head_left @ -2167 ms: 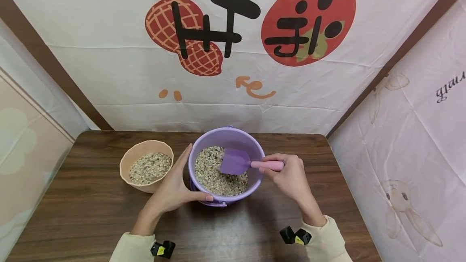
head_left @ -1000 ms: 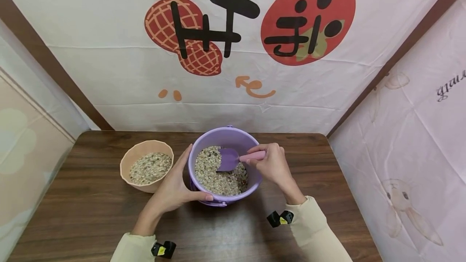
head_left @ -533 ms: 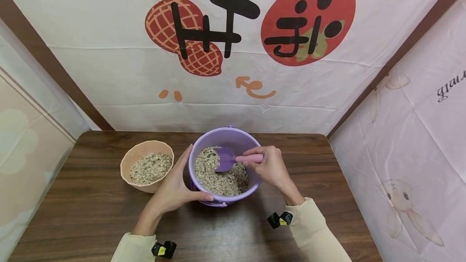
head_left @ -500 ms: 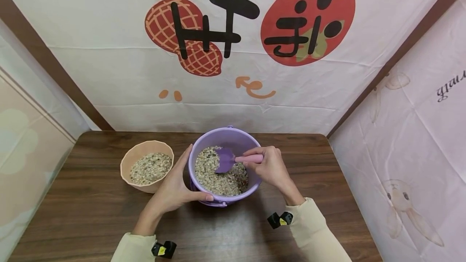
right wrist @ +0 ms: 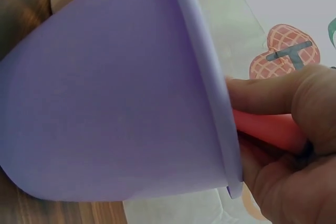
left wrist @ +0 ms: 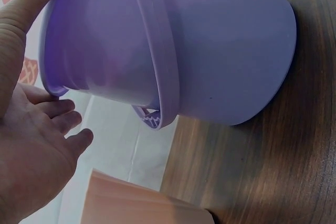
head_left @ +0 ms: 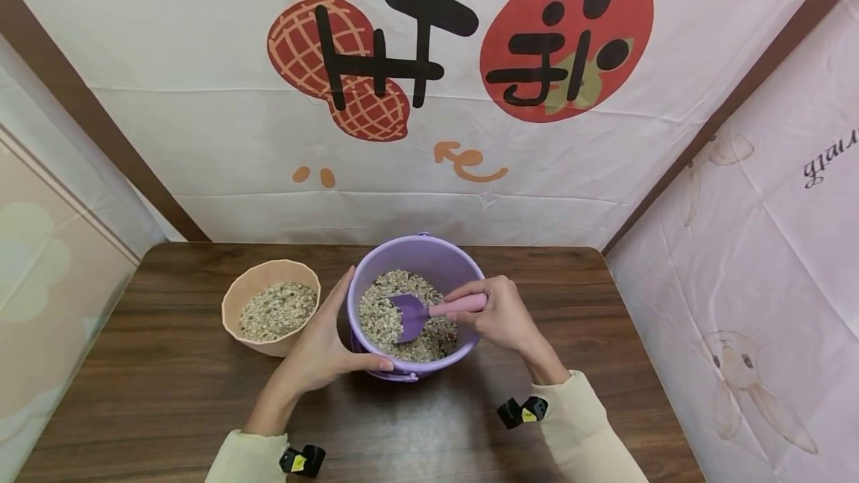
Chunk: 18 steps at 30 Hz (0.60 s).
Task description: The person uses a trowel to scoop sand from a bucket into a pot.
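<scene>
A lilac bucket (head_left: 452, 263) contains a layer of small mottled gravel or grain (head_left: 380, 317). My right hand (head_left: 501, 313) grips the pink handle of a small purple shovel (head_left: 411, 318), its blade lying against the gravel and pointing left. In the right wrist view, the bucket wall hides the blade; only the pink handle (right wrist: 273, 129) shows in the fingers. My left hand (head_left: 315, 352) spans the bucket's left side, thumb on the near rim and fairly straight fingers along the outside. The left wrist view shows several of its fingers (left wrist: 65, 121) extended loosely beside the rim.
Left of the bucket stands a peach faceted bowl (head_left: 235, 291) with similar gravel (head_left: 278, 311) in it. Both stand on a dark wooden table (head_left: 550, 274). The bucket's carrying handle (left wrist: 157, 51) hangs down its near side. A printed white cloth (head_left: 429, 215) rises behind the table.
My right hand has moved left with the shovel, and most recently toward the near side of the bucket, the blade shifting across the gravel. My left hand, bucket and bowl stay put.
</scene>
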Each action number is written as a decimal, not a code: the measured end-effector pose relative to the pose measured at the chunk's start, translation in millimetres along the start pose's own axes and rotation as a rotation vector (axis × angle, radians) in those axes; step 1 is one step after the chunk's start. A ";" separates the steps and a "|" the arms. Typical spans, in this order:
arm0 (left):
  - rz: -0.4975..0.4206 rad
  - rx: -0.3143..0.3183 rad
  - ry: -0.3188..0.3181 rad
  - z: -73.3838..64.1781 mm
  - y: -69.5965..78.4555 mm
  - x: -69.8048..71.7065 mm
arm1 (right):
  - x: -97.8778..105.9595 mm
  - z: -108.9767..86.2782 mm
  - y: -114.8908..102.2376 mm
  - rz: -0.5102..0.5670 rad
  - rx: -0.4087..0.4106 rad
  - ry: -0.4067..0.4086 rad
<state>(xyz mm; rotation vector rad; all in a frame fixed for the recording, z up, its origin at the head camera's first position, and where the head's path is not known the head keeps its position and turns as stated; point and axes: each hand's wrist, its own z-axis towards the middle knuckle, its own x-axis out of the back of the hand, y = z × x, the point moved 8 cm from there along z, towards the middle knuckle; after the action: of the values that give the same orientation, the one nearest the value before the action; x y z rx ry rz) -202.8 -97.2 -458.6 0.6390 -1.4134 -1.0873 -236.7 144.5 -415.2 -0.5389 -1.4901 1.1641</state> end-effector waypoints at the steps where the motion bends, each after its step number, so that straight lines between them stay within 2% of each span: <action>1: 0.001 0.002 0.000 -0.1 0.1 0.2 | 0.2 -0.7 0.7 0.020 -0.008 0.001; 9: 0.010 0.005 0.001 -0.4 0.1 0.2 | 1.5 -8.6 3.9 0.106 -0.077 0.032; 14: 0.009 0.006 -0.001 -0.4 -0.1 -0.6 | 5.9 -15.6 9.9 0.221 -0.158 0.095; 18: 0.003 0.005 0.003 -1.1 0.6 0.1 | 11.3 -21.4 11.9 0.280 -0.187 0.154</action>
<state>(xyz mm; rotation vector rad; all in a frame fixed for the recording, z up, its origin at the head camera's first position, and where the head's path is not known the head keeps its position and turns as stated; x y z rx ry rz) -201.6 -97.4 -458.1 0.6415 -1.4144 -1.0812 -223.2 166.7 -422.4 -0.9693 -1.4282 1.1718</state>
